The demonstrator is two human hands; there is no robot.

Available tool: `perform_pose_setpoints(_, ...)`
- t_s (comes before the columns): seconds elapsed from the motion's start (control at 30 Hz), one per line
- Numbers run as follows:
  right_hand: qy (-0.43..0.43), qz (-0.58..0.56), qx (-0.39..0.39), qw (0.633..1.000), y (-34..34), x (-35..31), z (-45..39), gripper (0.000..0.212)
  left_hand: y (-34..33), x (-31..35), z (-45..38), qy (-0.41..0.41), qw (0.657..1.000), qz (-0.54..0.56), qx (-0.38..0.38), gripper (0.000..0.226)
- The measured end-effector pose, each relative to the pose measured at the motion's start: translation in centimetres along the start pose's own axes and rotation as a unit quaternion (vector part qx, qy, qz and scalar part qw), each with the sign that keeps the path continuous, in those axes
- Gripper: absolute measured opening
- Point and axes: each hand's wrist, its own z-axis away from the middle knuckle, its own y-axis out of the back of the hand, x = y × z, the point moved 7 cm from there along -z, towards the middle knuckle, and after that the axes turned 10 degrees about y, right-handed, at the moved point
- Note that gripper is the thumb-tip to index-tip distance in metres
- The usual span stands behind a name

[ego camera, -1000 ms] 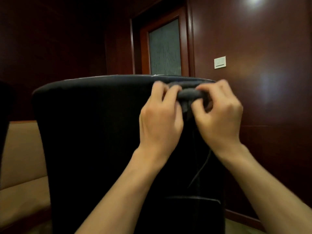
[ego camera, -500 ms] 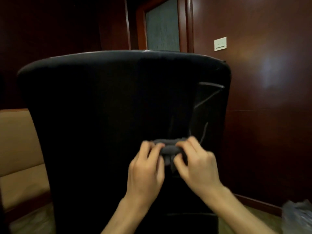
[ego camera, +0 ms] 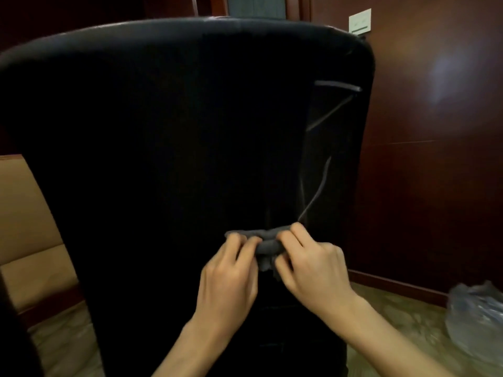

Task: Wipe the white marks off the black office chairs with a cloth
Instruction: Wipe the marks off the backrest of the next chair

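Both hands have come down from the top edge of the tall black upholstered office chair back (ego camera: 163,159) to its lower middle, just below centre of the frame. The left hand (ego camera: 227,278) and right hand (ego camera: 313,268) each pinch the rolled dark grey cloth (ego camera: 265,242) with curled fingers, pressing it against the chair. Above it, right of centre, pale white streaks (ego camera: 319,186) remain, a long curved one and straighter ones higher up, so I'd judge that side still needs wiping. A crumpled clear plastic bag (ego camera: 476,314) lies on the floor at lower right.
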Motion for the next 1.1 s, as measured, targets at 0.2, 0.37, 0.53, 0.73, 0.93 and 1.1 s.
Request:
perform_pose_setpoints(0.2, -0.008, 0.017, 0.143, 0.99, 6.1, 1.2, -6.7, 0.024, 5.4, 3.0, -6.9, -0.017, 0.99, 0.029, 0.134, 0.033)
perform_pose_setpoints(0.37, -0.018, 0.061, 0.162, 0.985, 7.5, 1.4, -10.4, 0.027, 7.1, 3.5, -10.5, -0.012, 0.988, 0.026, 0.151, 0.033)
perform_pose_setpoints(0.53, 0.032, 0.065, 0.032, 0.997, 1.5, -0.3, -3.1, 0.023, 1.6, 0.5, -2.8, -0.027, 0.997, -0.032, 0.068, 0.033)
perform_pose_setpoints(0.73, 0.028, 0.023, -0.013, 0.999, -0.3, -1.0, -0.6, 0.02, 0.5, -0.7, 0.2, -0.01, 1.0, 0.007, -0.004, 0.03)
perform_pose_setpoints(0.93, -0.033, 0.044, 0.097, 0.994, 3.7, 0.6, -6.0, 0.022, 4.5, 1.6, -6.3, 0.025, 0.996, 0.034, 0.078, 0.029)
perform_pose_setpoints(1.1, -0.01, 0.021, 0.003, 1.0, -1.8, -0.7, 1.9, 0.021, -1.2, -0.7, 2.1, 0.009, 1.0, -0.002, 0.0, 0.034)
